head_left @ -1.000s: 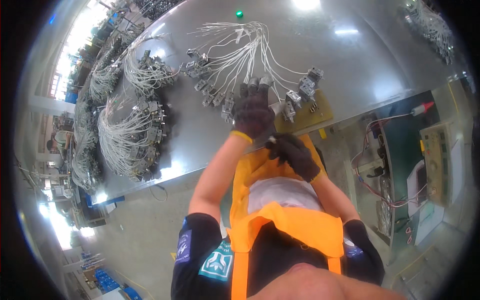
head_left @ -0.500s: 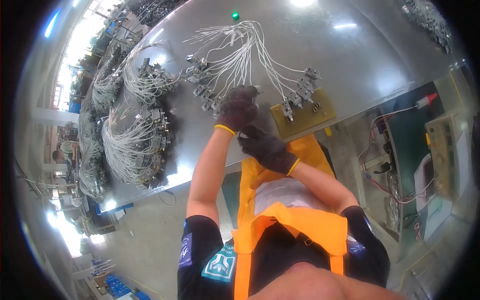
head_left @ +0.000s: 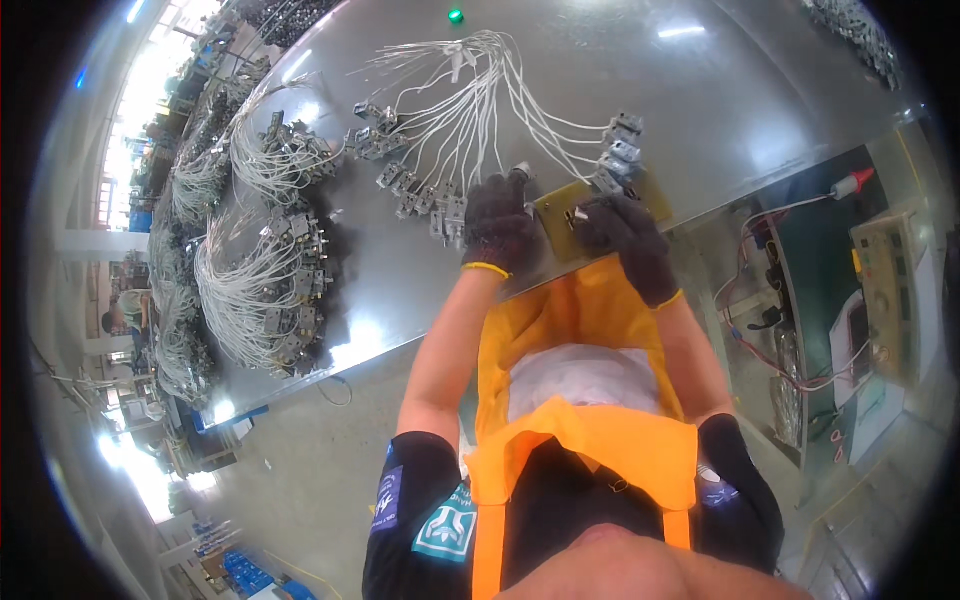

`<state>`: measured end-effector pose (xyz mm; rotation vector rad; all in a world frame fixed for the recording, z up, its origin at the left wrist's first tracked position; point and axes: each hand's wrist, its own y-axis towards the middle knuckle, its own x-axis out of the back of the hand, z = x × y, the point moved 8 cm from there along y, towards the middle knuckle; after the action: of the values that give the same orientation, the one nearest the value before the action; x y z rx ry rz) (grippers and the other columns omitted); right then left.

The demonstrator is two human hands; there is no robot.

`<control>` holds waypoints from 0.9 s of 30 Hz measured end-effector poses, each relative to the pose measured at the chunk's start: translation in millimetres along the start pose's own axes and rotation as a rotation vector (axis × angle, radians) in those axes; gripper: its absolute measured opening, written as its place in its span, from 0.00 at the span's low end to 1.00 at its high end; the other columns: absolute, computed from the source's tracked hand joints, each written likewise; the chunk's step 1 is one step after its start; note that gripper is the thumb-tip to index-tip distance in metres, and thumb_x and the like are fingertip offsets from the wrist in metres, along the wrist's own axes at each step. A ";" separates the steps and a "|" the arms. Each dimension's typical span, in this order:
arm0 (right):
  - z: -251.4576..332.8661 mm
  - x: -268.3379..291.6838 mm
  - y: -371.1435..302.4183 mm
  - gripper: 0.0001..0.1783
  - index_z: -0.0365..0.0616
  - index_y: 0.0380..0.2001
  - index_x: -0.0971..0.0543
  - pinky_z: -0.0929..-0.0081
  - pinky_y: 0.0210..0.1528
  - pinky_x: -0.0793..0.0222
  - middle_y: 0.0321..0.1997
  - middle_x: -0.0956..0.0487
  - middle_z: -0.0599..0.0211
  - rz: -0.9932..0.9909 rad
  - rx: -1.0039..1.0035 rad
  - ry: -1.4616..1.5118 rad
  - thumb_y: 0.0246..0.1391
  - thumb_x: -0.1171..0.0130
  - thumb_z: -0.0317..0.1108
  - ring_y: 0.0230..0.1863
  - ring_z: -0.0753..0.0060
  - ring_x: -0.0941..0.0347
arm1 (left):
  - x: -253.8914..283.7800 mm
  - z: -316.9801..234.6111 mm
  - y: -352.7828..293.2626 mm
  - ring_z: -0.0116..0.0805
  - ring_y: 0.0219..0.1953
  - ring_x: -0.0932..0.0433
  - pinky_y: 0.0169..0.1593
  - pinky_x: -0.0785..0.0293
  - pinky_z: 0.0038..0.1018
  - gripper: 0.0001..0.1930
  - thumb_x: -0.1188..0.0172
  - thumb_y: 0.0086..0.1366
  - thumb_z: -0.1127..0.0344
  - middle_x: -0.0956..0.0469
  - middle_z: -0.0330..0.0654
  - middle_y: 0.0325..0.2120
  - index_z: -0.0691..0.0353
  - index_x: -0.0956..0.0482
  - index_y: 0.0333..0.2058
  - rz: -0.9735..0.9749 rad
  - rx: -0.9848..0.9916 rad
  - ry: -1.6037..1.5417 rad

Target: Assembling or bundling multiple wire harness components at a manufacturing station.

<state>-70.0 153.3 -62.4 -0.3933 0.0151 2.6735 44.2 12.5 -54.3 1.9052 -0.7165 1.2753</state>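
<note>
A bundle of white wires [head_left: 490, 95] lies fanned out on the metal table, with small grey metal connectors at its lower ends. My left hand [head_left: 500, 222], in a dark glove, is closed at the middle of the fan; a small grey connector [head_left: 522, 171] shows at its fingertips. One row of connectors [head_left: 400, 186] lies to its left. My right hand [head_left: 632, 242], also gloved, is over the yellow plate [head_left: 560, 238] with its fingers curled together. Right beside those fingers sit several connectors [head_left: 618, 155]. What the right fingers grip is hidden.
More wire bundles with connectors [head_left: 255, 295] are piled along the left of the table [head_left: 720, 110]. A green light [head_left: 456, 16] is at the far side. Right of the table edge are a red-tipped plug cable [head_left: 850, 183] and a beige box [head_left: 885, 290].
My right hand has gone from beside the left hand at the table edge, rightward and away from me, onto the yellow plate. My left hand has moved slightly right and nearer.
</note>
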 end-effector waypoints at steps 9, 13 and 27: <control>99.7 -99.4 130.1 0.09 0.51 0.39 0.17 0.53 0.70 0.49 0.56 0.23 0.59 -0.123 0.954 -1.111 0.54 0.37 0.39 0.69 0.54 0.41 | -0.2 -1.0 -7.7 0.53 0.39 0.26 0.42 0.30 0.45 0.20 0.43 0.53 0.65 0.25 0.50 0.35 0.59 0.26 0.47 -0.076 -0.065 -0.076; 82.1 -108.7 239.1 0.09 0.56 0.37 0.17 0.50 0.71 0.52 0.54 0.21 0.66 -0.024 0.917 -1.365 0.54 0.38 0.43 0.69 0.48 0.42 | 14.9 2.0 -9.8 0.51 0.37 0.25 0.42 0.31 0.44 0.20 0.47 0.54 0.70 0.24 0.49 0.34 0.59 0.25 0.47 -0.141 -0.067 -0.189; 64.1 -116.8 286.8 0.12 0.40 0.40 0.18 0.72 0.36 0.27 0.30 0.18 0.63 0.536 0.514 -0.964 0.58 0.40 0.37 0.28 0.73 0.22 | 43.1 5.0 -21.3 0.51 0.39 0.25 0.46 0.30 0.42 0.26 0.36 0.49 0.67 0.23 0.48 0.36 0.59 0.26 0.50 -0.048 -0.055 -0.310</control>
<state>-107.5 -150.6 16.8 1.1976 0.5583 2.9106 78.5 18.6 -20.8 2.0848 -0.8471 0.9295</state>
